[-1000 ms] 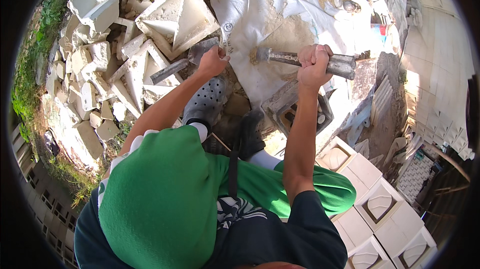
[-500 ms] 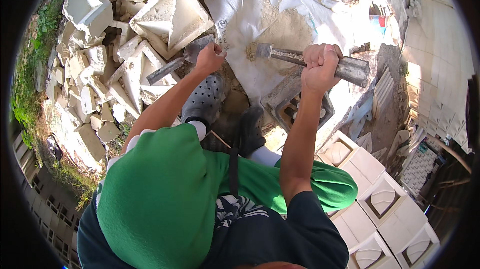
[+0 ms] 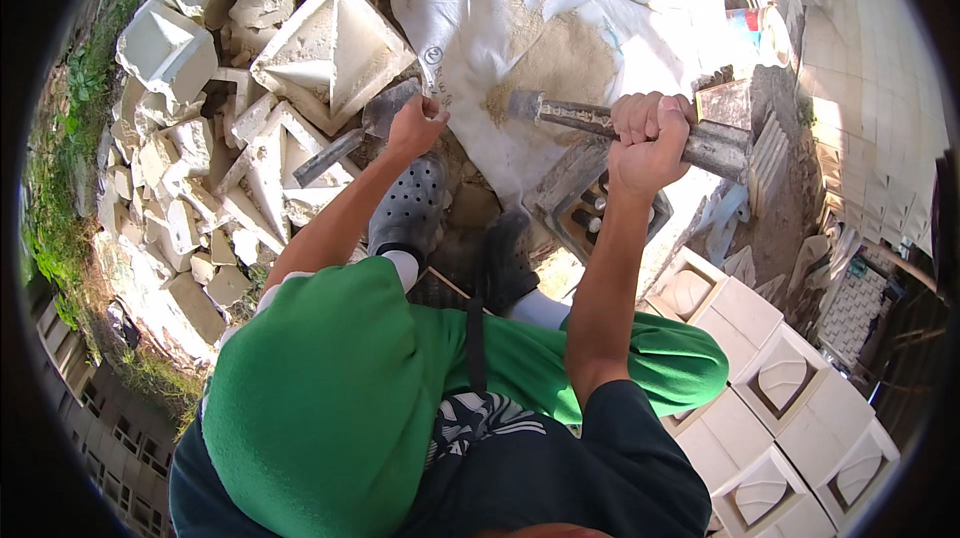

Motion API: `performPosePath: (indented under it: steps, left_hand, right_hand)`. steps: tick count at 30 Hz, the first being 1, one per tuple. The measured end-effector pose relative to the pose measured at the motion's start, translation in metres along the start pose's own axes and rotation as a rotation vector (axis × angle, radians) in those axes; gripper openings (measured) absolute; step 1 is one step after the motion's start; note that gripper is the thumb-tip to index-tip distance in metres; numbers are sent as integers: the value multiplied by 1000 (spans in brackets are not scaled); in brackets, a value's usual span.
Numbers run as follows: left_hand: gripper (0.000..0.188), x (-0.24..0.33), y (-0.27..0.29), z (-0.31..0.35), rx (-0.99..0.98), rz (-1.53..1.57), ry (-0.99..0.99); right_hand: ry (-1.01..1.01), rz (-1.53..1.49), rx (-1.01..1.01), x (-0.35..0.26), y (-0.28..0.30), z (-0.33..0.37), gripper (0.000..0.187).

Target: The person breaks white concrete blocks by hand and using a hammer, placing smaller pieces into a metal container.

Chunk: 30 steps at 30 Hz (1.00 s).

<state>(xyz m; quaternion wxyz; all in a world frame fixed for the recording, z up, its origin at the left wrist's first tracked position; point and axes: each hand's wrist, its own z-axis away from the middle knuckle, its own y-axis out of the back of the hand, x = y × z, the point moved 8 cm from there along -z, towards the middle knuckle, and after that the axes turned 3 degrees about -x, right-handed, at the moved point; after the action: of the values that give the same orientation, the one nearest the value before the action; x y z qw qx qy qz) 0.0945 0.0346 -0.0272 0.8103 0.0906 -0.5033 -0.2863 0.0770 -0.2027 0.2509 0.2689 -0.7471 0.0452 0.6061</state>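
Note:
My right hand [image 3: 650, 143] is wrapped around a heavy grey metal bar tool [image 3: 724, 152]. It lies nearly level, with a thick round end to the right and a narrower shaft ending in a pale, squared tip to the left. My left hand [image 3: 412, 128] is closed, thumb and fingers pinched together at the edge of the white sheet [image 3: 460, 48]; whatever is between them is too small to make out. Right beside it is a grey flat-bladed tool [image 3: 385, 110] with a thick handle slanting down-left; whether the hand touches it I cannot tell.
Broken pale cast blocks [image 3: 185, 148] are heaped on the left. Sand [image 3: 565, 63] lies on the sheet. A grey crate [image 3: 570, 218] with small items stands below my right hand. Stacked cream moulded blocks [image 3: 740, 323] fill the lower right. My grey perforated clogs [image 3: 412, 203] are between.
The whole view has shifted slightly. My right hand and the bar sit a little further right and lower; both hands keep the same hold.

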Motion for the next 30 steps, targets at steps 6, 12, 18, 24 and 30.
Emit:
performPosePath:
  steps: [6,12,18,24,30]
  left_hand:
    - [36,4,-5,1,-37,-42,-38]
    - [36,-11,1,-5,-90,26,27]
    - [37,24,-15,-4,-63,-13,-82]
    - [38,-18,-10,-6,-36,-28,-54]
    - [35,-11,-15,-3,-89,80,-40]
  right_hand:
    - [-63,216,160,58,13,3,29]
    - [-58,72,59,15,-9,1,30]
    - [-57,196,148,65,30,4,27]
    - [-145,178,148,61,10,10,23]
    - [0,81,229,49,17,34,20]
